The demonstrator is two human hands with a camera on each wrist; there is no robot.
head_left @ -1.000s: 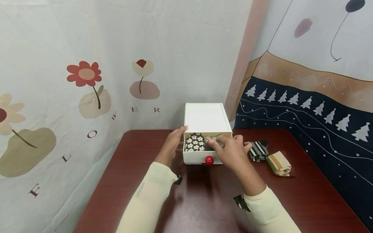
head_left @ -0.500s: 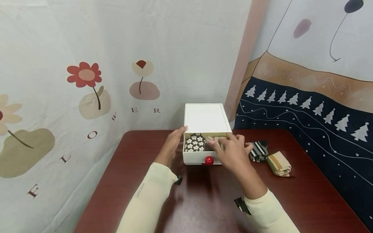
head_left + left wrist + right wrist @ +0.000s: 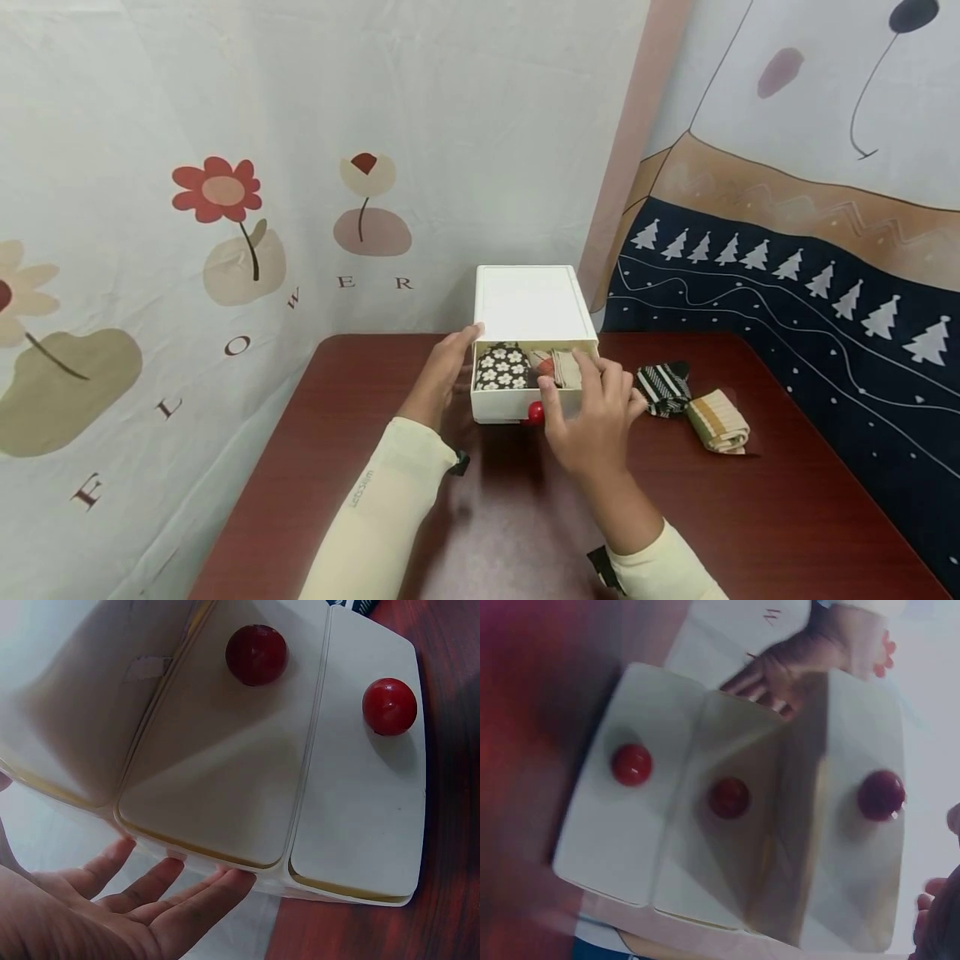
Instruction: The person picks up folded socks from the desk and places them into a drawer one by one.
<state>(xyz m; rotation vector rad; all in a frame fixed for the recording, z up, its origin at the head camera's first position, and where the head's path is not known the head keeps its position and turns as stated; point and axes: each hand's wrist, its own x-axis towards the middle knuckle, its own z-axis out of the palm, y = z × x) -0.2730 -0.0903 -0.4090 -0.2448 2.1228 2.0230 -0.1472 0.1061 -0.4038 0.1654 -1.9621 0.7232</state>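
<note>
A small white drawer unit (image 3: 528,302) stands on the table, its top drawer (image 3: 495,407) pulled out. Inside it lie a folded black sock with white flowers (image 3: 502,368) and a folded beige sock (image 3: 567,370) with a red patch beside it. My left hand (image 3: 442,375) steadies the unit's left side, thumb at the top front corner; in the left wrist view its fingers (image 3: 202,904) lie against the side wall. Over the drawer's front right is my right hand (image 3: 596,421), fingers extended and holding nothing, thumb near the red knob (image 3: 536,412).
To the right of the unit lie a black-and-white patterned folded sock (image 3: 663,389) and a cream one with a mustard stripe (image 3: 719,422). Two lower drawers with red knobs (image 3: 389,706) are closed. Printed cloth walls (image 3: 480,167) rise behind the dark red table (image 3: 330,467).
My right hand has drawn back from inside the drawer toward me, uncovering the beige sock there. The left hand has stayed on the unit's side.
</note>
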